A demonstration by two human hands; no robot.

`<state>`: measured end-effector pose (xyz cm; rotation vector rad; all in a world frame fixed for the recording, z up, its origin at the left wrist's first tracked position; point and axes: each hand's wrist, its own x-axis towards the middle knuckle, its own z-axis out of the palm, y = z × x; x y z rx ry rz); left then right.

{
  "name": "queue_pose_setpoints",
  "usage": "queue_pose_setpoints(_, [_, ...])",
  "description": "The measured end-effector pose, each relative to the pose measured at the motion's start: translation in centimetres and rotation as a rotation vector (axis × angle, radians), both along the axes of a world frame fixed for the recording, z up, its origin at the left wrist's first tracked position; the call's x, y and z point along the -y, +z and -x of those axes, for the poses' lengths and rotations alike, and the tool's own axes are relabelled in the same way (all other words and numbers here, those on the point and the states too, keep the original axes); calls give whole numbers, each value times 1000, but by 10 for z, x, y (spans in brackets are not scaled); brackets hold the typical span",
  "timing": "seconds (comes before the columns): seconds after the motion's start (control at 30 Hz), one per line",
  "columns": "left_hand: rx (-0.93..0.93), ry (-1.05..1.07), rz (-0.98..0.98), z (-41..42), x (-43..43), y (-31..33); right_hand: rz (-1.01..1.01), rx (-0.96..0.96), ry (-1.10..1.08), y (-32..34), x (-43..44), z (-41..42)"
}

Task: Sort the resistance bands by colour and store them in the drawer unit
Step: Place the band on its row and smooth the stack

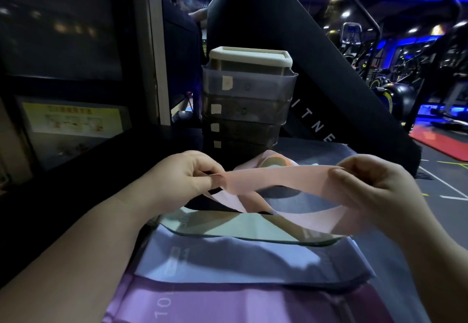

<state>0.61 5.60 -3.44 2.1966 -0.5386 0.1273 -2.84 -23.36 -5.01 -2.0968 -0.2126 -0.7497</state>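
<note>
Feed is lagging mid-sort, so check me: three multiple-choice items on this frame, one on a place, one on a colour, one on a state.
1. The drawer unit stands: A) beyond the left hand and right hand; B) under the arms; C) on the floor.
2. The band being held is: A) purple; B) pink; C) green.
3. The hands: A) lie flat; B) hang free; C) pinch the band's ends.
Answers: A, it rises behind both hands; B, the stretched strip is pink; C, fingers and thumbs close on it.
</note>
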Motion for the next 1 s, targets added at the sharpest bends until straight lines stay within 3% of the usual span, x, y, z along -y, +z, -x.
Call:
queue_pose_setpoints(0.17, [-42,51,-25,-1,-2,-2,-68,-38,62,3,-2,2])
queue_pose_setpoints(0.37, [-73,145,-76,1,1,-4,-326,-124,218,11,-3,6])
queue_pose_setpoints(0.63, [-335,-101,437,4,2,5,-246,-160,281,12,4,5])
queue_pose_setpoints(0.77, [-422,-207,567,7,-1,8,-121,-120,184,12,9,7])
queue_pose_setpoints(0.9, [-342,-144,437,7,-1,8,-119,-123,126,13,13,4])
queue_pose_setpoints(1.0, [-209,-22,319,5,-2,7,-259,-130,155,14,16,5])
